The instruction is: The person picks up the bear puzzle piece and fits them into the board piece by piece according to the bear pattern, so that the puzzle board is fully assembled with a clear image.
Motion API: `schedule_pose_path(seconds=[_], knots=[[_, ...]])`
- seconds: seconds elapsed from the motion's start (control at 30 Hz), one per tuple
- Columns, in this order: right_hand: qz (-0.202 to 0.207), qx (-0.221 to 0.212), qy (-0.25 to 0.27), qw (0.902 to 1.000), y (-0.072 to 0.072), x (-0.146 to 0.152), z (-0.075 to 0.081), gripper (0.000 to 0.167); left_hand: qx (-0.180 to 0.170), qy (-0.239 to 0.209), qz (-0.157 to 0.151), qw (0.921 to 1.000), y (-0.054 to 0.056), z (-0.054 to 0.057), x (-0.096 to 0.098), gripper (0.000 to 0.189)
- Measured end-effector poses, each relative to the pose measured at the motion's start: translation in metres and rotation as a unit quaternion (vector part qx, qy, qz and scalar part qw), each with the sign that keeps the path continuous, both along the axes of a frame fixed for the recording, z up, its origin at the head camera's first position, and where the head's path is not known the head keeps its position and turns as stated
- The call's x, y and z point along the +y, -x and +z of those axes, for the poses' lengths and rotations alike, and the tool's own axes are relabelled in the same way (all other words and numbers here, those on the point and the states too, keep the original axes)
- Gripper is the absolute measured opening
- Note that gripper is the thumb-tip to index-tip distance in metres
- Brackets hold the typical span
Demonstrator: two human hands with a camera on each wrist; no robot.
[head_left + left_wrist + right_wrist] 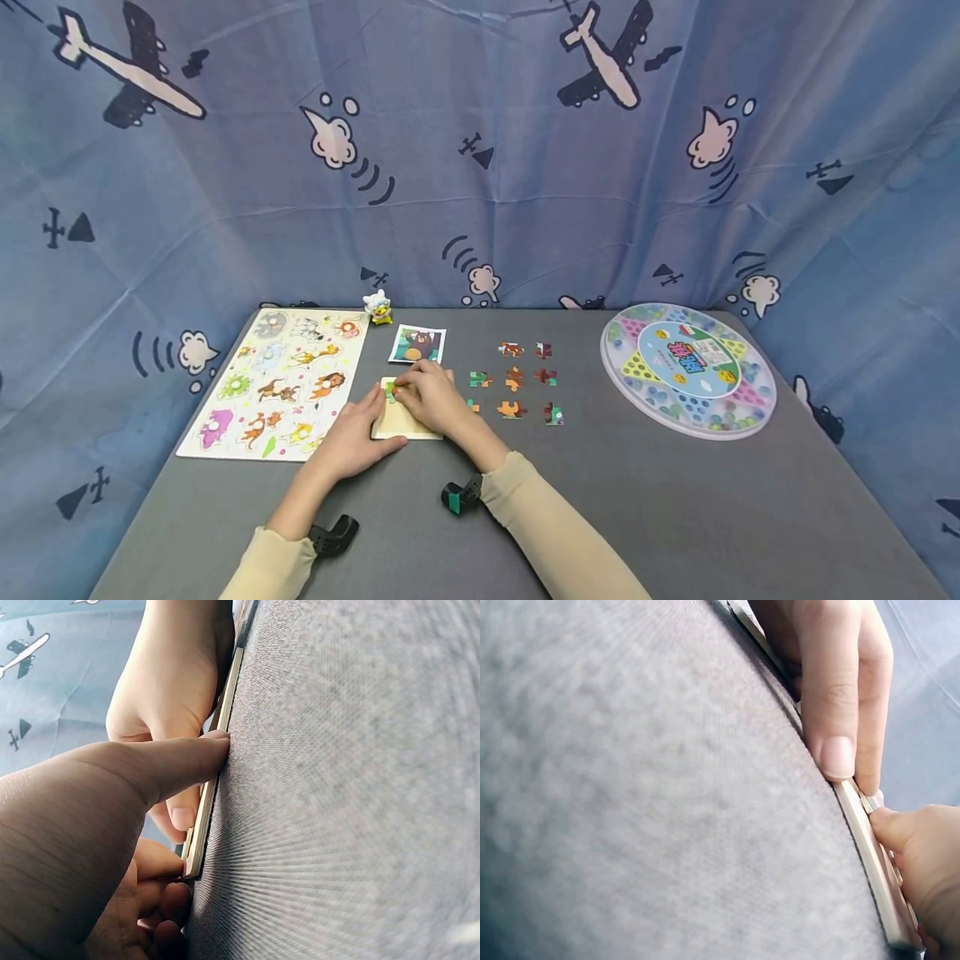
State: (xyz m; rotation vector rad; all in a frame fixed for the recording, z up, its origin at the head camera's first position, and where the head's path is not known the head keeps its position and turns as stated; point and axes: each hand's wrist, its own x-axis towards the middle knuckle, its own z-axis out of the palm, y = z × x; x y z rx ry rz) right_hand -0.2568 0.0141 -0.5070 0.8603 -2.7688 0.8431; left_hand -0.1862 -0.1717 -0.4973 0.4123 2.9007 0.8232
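A small pale wooden puzzle tray (405, 425) lies flat on the grey table. My left hand (352, 437) holds it, thumb along the near edge and fingers at the left side; the left wrist view shows that thumb (202, 754) against the tray's edge (197, 851). Over the tray reaches my right hand (433, 396), pinching a green jigsaw piece (389, 390) at the upper left corner, partly hidden by the fingers. In the right wrist view, the right thumb (889, 825) is close to the left fingers.
Several loose jigsaw pieces (513, 379) lie in rows right of the tray. Behind it is a bear picture card (417, 343), with a small white figurine (378, 307) farther back. An animal puzzle board (292, 383) lies left, a round game box (688, 371) right.
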Motion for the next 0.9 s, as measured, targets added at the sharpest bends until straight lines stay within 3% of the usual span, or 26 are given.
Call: schedule_pose_path(seconds=[0.2,0.47,0.7,0.9], knots=[[-0.008,-0.007,0.035,0.9993,0.002,0.001,-0.001,0.021,-0.009,0.006,-0.003,0.9999,0.001,0.003,0.002,0.094],[0.000,-0.016,0.037,0.9992,0.004,0.001,0.000,0.022,-0.025,0.045,-0.033,0.9981,-0.001,0.017,0.006,0.089],[0.010,-0.043,0.035,0.9984,0.006,0.005,0.004,0.022,-0.041,0.061,-0.036,0.9967,0.001,0.021,0.008,0.089],[0.010,-0.040,0.038,0.9984,0.006,0.004,0.008,0.022,-0.029,0.060,-0.042,0.9969,0.005,0.025,0.007,0.089]])
